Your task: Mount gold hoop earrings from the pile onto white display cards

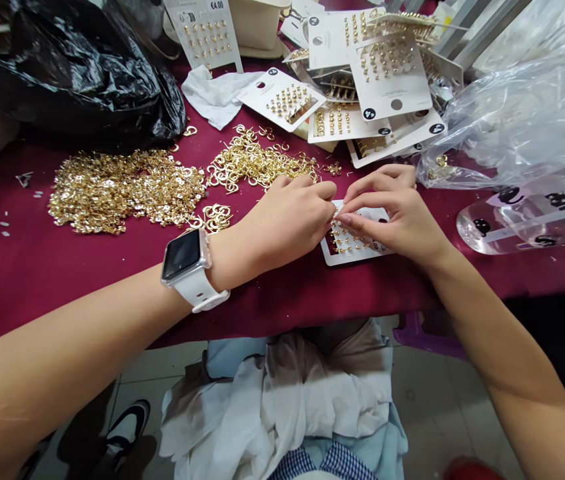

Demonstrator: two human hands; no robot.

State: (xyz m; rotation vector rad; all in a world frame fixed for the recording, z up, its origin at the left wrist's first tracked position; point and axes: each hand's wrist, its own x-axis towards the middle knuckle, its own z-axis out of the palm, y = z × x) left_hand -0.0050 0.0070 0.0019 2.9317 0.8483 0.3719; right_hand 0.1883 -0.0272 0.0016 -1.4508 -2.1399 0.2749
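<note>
Left forearm [87,333] | hands [287,217] partly hide card [355,248] | gold pile [107,193] | black bag [87,73]

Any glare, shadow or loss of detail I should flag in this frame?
Head view: bright glints on the black plastic bag and clear plastic; head view: glittering gold pieces, many hard to separate; head view: dark shadow beside the shoe; head view: whatever the fingertips pinch is too small to identify.

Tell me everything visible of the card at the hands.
The card looks like stiff white board with rounded corners, small gold pieces in rows and dark print near its right end. It appears flat on the red cloth. The left hand and right hand cover part of it; exact contact is unclear.
</note>
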